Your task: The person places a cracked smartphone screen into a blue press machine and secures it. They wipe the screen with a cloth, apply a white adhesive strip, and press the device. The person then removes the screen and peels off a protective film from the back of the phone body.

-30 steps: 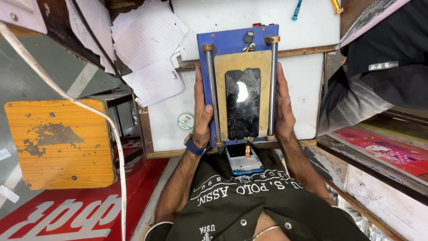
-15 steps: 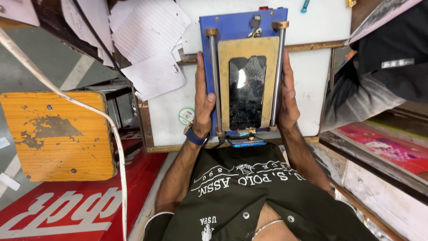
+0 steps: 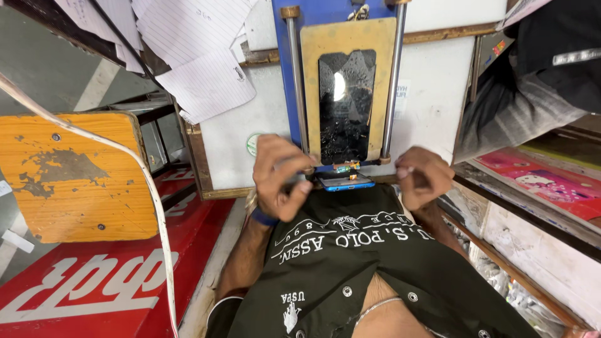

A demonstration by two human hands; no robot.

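A black phone screen (image 3: 347, 106) lies on a tan plate (image 3: 348, 37) set in a blue frame (image 3: 285, 75) with two metal rods, on the white table (image 3: 432, 94). Near its close end sits a blue phone body (image 3: 345, 182). The left hand (image 3: 280, 178) and right hand (image 3: 423, 176) hover apart, fingers curled, holding nothing. Left stands an orange stool (image 3: 75, 175); papers (image 3: 188, 50) hang far left.

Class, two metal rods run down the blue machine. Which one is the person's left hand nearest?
The left rod, beside the plate's left edge; the left hand hovers at its lower end. The right rod ends above the right hand.
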